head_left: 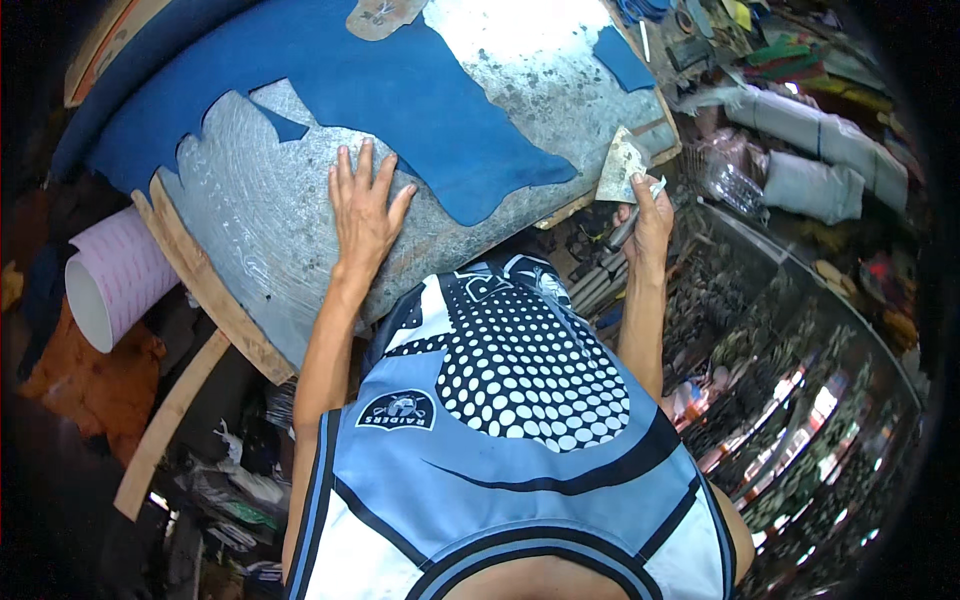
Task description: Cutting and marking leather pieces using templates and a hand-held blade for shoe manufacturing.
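My left hand (365,205) lies flat with fingers spread on a scuffed grey metal work surface (255,190). Its fingertips reach the cut edge of a large blue leather-like sheet (400,90), which has notches and a hole cut out. Beyond the right end of that sheet, my right hand (647,220) pinches a pale, stained triangular piece (622,165) at the surface's corner. A grey-handled tool (620,235) is also in its grip; the tool's working end is hard to make out. Something small and white (657,187) shows by the thumb.
A grey-brown template piece (383,15) and a blue offcut (622,60) lie on the surface. Wooden strips (215,285) edge its left side, beside a pink-and-white roll (120,280). Wrapped packages (815,185) and clutter fill the right; brown leather (90,370) lies low left.
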### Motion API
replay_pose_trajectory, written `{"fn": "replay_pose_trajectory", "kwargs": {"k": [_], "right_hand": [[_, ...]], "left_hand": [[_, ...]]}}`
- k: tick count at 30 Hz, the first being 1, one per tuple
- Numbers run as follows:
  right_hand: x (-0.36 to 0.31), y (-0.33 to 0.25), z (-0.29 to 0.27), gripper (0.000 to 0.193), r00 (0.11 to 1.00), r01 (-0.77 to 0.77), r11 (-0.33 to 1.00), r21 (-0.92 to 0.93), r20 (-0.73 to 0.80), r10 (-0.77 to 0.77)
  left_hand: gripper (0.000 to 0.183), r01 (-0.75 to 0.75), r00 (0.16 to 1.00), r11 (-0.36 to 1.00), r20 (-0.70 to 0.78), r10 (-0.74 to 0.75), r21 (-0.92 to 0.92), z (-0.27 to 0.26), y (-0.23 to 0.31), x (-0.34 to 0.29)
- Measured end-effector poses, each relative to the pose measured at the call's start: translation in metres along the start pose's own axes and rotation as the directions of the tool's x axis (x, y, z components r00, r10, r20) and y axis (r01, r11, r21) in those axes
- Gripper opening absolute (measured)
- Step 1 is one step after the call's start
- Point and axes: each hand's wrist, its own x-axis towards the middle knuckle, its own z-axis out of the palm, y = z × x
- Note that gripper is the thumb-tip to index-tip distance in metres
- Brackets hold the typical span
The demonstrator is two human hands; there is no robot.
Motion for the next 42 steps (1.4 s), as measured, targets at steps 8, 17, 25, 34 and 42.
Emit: {"fn": "replay_pose_trajectory", "kwargs": {"k": [8,17,25,34,42], "right_hand": [[0.044,-0.012,0.022,0.028,0.972,0.035,0.987,-0.154,0.233,0.002],[0.081,-0.022,0.003,0.032,0.926,-0.038,0.952,-0.303,0.348,0.148],[0.097,-0.023,0.011,0.027,0.873,-0.059,0.921,-0.384,0.428,0.235],[0.099,-0.03,0.013,0.024,0.865,-0.048,0.889,-0.456,0.426,0.265],[0.101,-0.03,0.012,0.027,0.836,-0.05,0.905,-0.423,0.479,0.27]], "left_hand": [[0.027,0.175,0.972,0.982,-0.151,-0.183,-0.065,0.0,0.048,0.01],[0.027,0.542,0.792,0.829,0.247,-0.559,0.139,-0.08,0.006,-0.037],[0.068,0.285,0.943,0.909,-0.26,-0.209,0.303,0.041,0.028,0.139],[0.074,0.268,0.964,0.961,0.025,-0.266,-0.063,0.074,0.168,0.031],[0.067,0.309,0.949,0.939,0.113,-0.294,-0.151,0.068,0.186,-0.021]]}}
